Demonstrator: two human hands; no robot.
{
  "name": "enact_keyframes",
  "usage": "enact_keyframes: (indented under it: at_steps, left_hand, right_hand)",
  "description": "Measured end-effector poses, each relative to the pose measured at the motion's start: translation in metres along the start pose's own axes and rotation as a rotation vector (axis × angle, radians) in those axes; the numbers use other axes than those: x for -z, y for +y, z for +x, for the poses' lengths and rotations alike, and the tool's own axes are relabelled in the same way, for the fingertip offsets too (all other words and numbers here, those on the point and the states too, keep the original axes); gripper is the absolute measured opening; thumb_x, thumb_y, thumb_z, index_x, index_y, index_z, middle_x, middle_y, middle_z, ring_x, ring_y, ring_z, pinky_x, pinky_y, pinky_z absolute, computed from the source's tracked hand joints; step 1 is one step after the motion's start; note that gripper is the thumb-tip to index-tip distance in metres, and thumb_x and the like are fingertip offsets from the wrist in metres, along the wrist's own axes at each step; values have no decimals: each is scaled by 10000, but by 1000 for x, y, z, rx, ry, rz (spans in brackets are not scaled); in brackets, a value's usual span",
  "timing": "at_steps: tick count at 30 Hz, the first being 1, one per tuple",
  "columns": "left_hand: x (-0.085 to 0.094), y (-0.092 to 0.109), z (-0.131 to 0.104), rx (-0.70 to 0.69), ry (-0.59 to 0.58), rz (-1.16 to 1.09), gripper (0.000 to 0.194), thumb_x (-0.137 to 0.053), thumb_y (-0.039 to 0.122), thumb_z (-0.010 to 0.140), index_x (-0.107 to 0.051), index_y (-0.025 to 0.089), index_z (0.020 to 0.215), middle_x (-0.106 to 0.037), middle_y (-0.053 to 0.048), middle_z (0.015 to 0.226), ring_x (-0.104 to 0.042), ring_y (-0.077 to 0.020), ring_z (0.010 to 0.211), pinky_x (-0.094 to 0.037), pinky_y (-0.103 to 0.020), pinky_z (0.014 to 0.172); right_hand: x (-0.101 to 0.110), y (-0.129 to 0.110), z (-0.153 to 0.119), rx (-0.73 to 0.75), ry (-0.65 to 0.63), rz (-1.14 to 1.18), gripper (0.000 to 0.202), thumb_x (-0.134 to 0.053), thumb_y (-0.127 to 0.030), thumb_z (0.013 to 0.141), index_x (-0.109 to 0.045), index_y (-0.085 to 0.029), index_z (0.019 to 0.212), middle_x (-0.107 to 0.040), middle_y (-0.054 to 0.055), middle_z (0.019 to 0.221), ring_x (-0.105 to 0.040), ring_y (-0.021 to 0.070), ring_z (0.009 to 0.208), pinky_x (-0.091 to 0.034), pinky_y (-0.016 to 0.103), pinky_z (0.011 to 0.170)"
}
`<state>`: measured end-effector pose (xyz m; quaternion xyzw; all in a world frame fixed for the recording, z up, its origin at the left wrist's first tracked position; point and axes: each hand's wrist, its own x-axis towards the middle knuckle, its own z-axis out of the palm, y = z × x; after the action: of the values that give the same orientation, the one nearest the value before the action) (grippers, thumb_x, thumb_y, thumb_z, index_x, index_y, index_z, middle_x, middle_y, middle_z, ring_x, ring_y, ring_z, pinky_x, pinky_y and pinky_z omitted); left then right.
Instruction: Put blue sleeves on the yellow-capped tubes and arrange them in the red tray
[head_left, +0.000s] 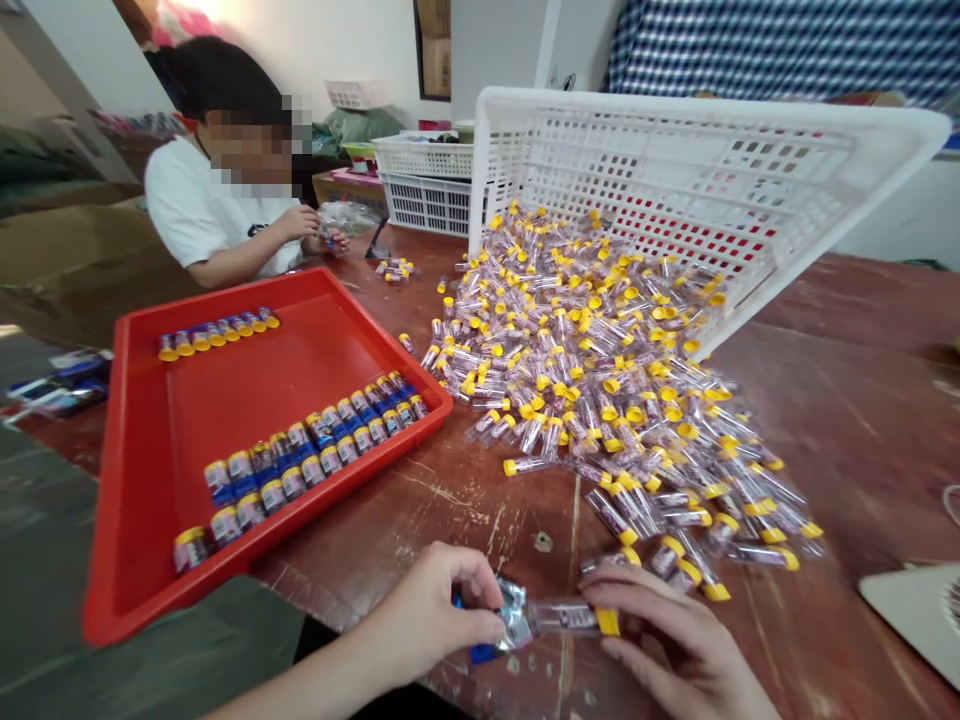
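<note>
My left hand [442, 605] pinches a crumpled silver-and-blue foil packet [514, 612] between thumb and fingers. The packet meets the left end of a clear plastic tube [568, 617] lying level, with a printed label. My right hand [667, 640] has its fingers closed around the tube's yellow-capped end [608, 622]. How far the packet reaches into the tube I cannot tell. Just beyond my right hand lies the edge of a big heap of similar clear tubes [555, 350] with yellow caps.
A red tray [225, 400] at left holds rows of filled tubes [315, 440]. Behind the heap, a white plastic basket [675, 130] lies tipped on its side. Across the table a person [217, 200] handles a small item. A pale device [911, 610] sits at right.
</note>
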<state>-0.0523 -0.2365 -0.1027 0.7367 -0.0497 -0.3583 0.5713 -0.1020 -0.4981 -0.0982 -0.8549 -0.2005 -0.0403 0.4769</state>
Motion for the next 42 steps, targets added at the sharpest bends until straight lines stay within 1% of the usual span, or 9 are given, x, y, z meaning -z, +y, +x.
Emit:
enact_keyframes:
  at_steps: [12,17,21,24,27,31,33,37,42]
  left_hand:
    - [0,-7,-2,-25,38,16,294,-671,346,776,-754,154,982,-711,-71,967,-614,-221,917,-437,-297,831]
    - [-4,1,-9,-86,-25,109,291,-562,373,879,-737,219,1052,-693,-31,1041,-589,-201,974,-398,-297,886]
    - [-9,5,-13,-71,-24,213,313,-752,292,724,-730,238,1031,-688,0,1018,-583,-204,962,-381,-273,852]
    - [-11,8,-15,-108,10,287,237,-732,252,746,-733,252,983,-689,19,1002,-568,-197,978,-356,-274,875]
    - [-13,9,-17,-126,-11,314,190,-702,280,788,-727,256,974,-684,17,994,-550,-199,981,-350,-287,887]
    - [-16,3,-18,-128,-26,265,262,-727,294,750,-731,226,1002,-673,-28,1018,-537,-231,1013,-372,-321,915]
    - [-19,-2,-19,-89,-24,192,322,-717,306,742,-730,211,1049,-664,-61,1066,-540,-254,1053,-386,-349,948]
    - [-25,-9,-20,14,2,56,381,-674,344,755,-716,189,1102,-638,-99,1123,-563,-277,1085,-426,-385,965]
    - [-30,-13,-20,89,-72,-176,469,-646,471,775,-660,166,1132,-662,-88,969,-632,-240,889,-526,-316,725]
  right_hand:
    - [-10,14,-15,-246,164,246,253,-739,-232,797,-751,-304,1040,-719,64,1090,-688,215,1000,-551,261,891]
    - [-24,9,-7,-275,101,363,231,-728,-230,805,-761,-291,1025,-714,79,1051,-689,212,924,-564,268,823]
    - [-48,15,-13,-301,83,578,251,-734,-261,804,-755,-266,1054,-659,107,1103,-695,220,890,-566,201,588]
    - [-70,20,-21,-485,50,885,241,-689,-329,851,-735,-262,1079,-586,92,1233,-690,120,632,-544,192,488]
    - [-86,19,-21,-701,36,1215,190,-750,-298,796,-681,-225,957,-628,23,1055,-597,48,425,-481,165,385]
    - [-99,3,-10,-809,-59,1583,267,-769,-268,704,-595,-195,893,-632,1,857,-646,116,649,-524,197,533]
    - [-103,-6,-7,-847,-118,1636,313,-718,-324,695,-618,-187,958,-655,26,852,-643,139,741,-525,213,627]
    - [-114,-10,-8,-880,-262,1664,367,-589,-469,706,-647,-184,931,-664,40,727,-585,131,574,-438,185,500]
    - [-122,-5,-11,-892,-298,1645,362,-567,-494,700,-646,-182,867,-659,38,679,-557,111,496,-415,182,493]
